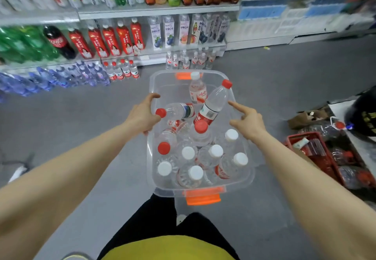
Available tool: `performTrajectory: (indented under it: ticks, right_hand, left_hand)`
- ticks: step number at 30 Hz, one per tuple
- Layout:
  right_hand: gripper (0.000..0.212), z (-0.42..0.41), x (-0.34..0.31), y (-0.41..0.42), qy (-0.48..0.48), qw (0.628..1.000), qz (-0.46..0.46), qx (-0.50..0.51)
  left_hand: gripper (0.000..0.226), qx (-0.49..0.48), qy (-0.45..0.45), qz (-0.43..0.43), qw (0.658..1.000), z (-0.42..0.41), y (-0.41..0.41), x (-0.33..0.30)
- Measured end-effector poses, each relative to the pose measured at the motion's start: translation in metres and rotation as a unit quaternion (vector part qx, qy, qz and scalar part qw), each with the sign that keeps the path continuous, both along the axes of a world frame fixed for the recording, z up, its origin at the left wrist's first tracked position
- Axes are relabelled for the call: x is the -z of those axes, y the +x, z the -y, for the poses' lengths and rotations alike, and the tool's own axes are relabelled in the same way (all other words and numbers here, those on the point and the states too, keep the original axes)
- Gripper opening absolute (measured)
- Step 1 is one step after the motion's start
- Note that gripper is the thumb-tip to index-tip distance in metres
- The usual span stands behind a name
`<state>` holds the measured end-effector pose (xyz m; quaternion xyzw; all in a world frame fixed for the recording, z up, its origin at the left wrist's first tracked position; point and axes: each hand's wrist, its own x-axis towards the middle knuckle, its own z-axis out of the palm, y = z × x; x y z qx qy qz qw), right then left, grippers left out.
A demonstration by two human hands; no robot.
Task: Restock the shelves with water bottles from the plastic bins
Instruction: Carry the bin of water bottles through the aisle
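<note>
Between the left hand (145,115), gripping its rim, and loose-fingered right hand (249,120) sits the bin (203,190).

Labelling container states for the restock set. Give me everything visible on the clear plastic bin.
The clear plastic bin is a rectangular tub of see-through plastic with rounded corners, no lid, and an orange latch handle at each short end. It appears to sit on the grey floor before the shelves. Inside are water bottles: white-capped and red-capped ones upright at the near end, a few tilted or lying at the far end. The left hand grips its left rim; the right hand sits at the right rim, fingers open.
</note>
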<state>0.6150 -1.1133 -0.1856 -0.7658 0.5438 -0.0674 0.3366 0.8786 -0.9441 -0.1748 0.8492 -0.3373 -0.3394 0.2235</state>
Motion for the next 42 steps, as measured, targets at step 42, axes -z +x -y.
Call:
performTrajectory:
  ticks: [42]
  right_hand:
    - [0.072, 0.665, 0.239, 0.128, 0.151, 0.97, -0.064, 0.18]
  left_hand:
    - [0.096, 0.327, 0.077, 0.05, 0.94, 0.821, 0.179, 0.255]
